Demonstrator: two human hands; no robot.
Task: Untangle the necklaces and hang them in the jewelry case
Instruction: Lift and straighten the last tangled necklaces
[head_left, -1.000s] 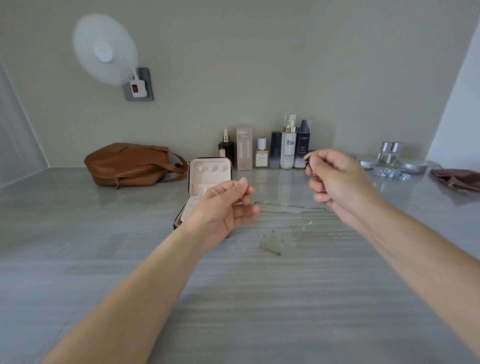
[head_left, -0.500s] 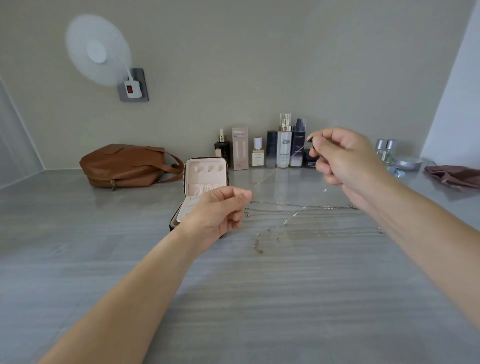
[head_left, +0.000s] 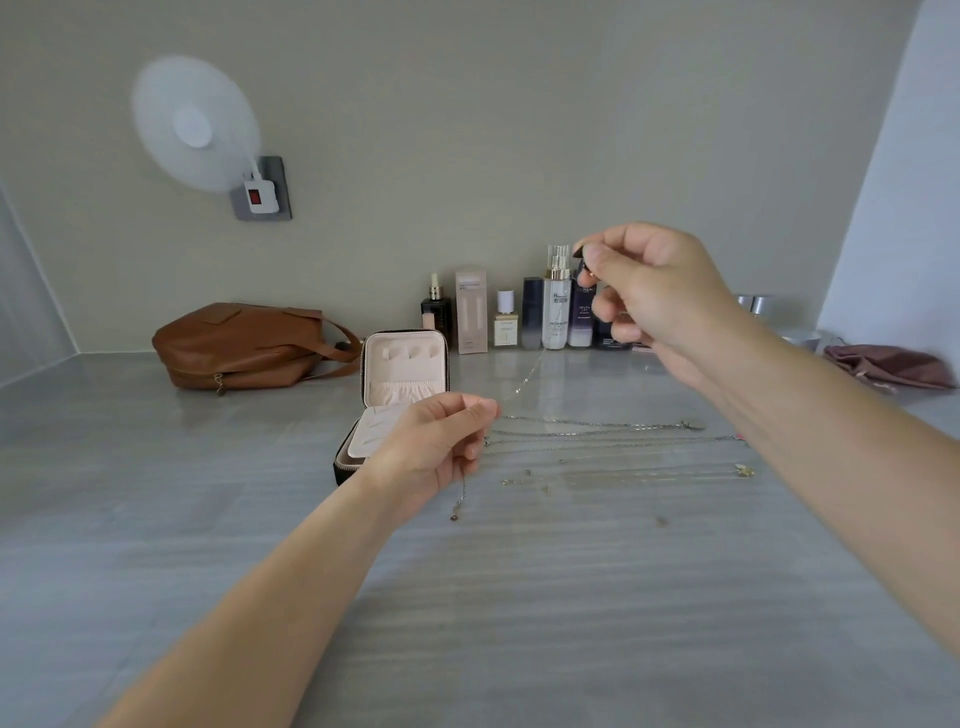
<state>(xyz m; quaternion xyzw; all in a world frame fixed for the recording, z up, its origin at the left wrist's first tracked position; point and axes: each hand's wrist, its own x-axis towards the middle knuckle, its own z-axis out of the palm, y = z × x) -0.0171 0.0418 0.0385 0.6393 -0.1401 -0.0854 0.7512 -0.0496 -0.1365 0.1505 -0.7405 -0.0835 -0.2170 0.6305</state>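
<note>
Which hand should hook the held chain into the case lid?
Left, probably. The left hand pinches the chain directly beside the open jewelry case; the right hand holds the other end raised, farther away.

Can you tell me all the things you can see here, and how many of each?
jewelry case: 1, dark outside, pale pink lining, open, on the counter behind the left hand
held necklace: 1, thin and pale, stretched in the air between both hands
necklaces on the counter: several, silvery and gold, exact count unclear, laid out right of the case
bag: 1, brown, left of the case by the wall
cosmetic bottles and boxes: a row, white, pink and dark, against the wall, some hidden by the right hand
fan: 1, white, on the wall
pouch: 1, dusty pink, far right
counter: 1, grey
left hand: 1, pinching the chain low
right hand: 1, pinching the chain high
</note>
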